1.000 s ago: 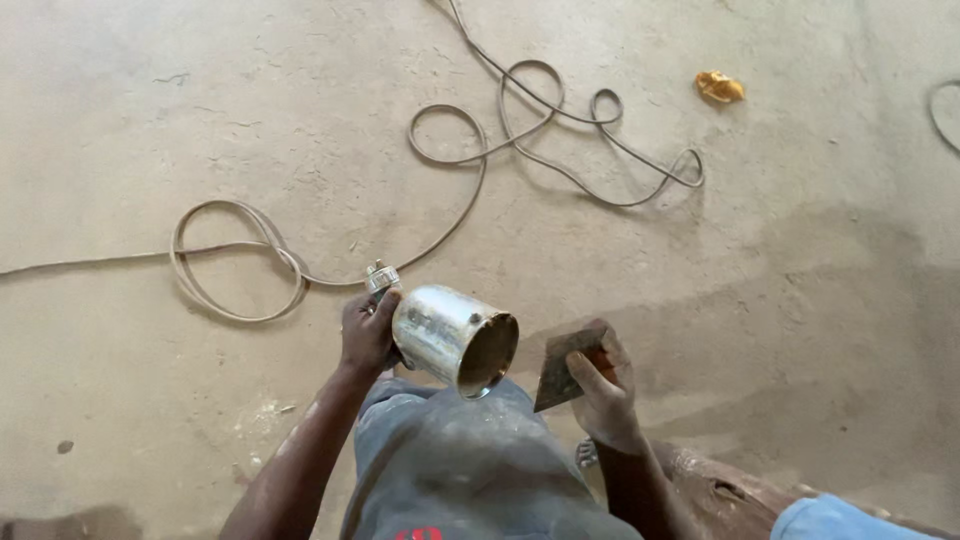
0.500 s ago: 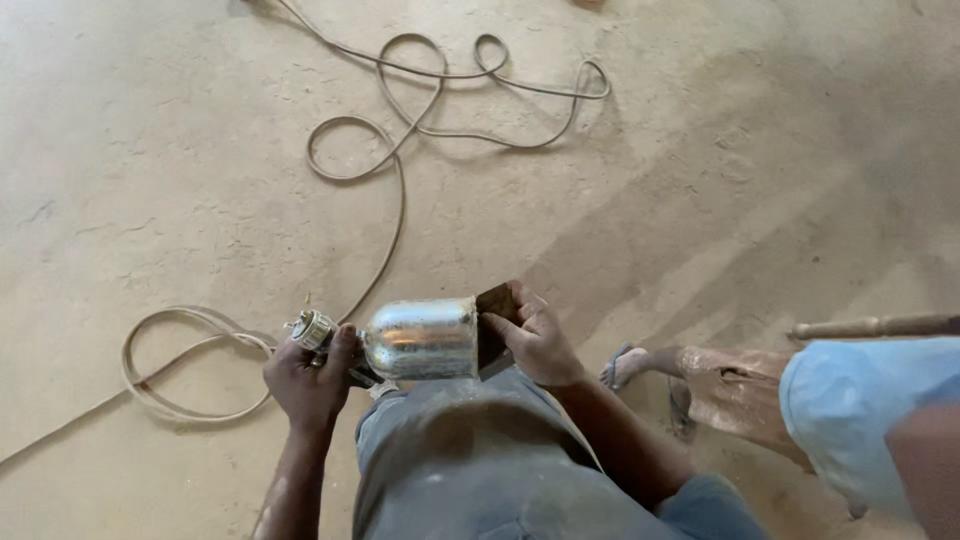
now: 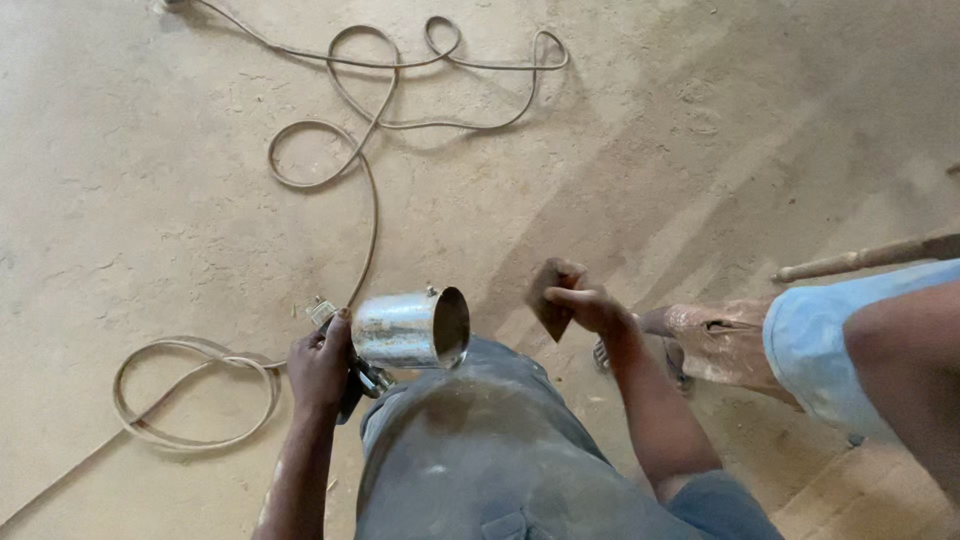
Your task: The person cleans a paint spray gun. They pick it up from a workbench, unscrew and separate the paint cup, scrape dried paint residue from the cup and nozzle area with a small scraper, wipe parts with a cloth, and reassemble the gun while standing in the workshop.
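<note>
My left hand (image 3: 320,365) grips the base of a shiny metal cup (image 3: 410,328), which belongs to a spray gun whose hose fitting sticks out behind my fingers. The cup lies on its side above my grey-trousered thigh (image 3: 480,450), with its open mouth turned right. My right hand (image 3: 585,303) holds a small dark brown piece of sandpaper (image 3: 550,295) up in the air, a short way right of the cup's mouth and apart from it.
A long tan hose (image 3: 372,190) loops over the dusty floor (image 3: 150,150) from the top of the view down to the spray gun. Another person's leg in light blue shorts (image 3: 850,340) is at the right, beside a turned wooden leg (image 3: 865,258).
My right hand has pulled the sandpaper away from the cup's mouth toward the right. The cup's opening now shows. The view has shifted slightly.
</note>
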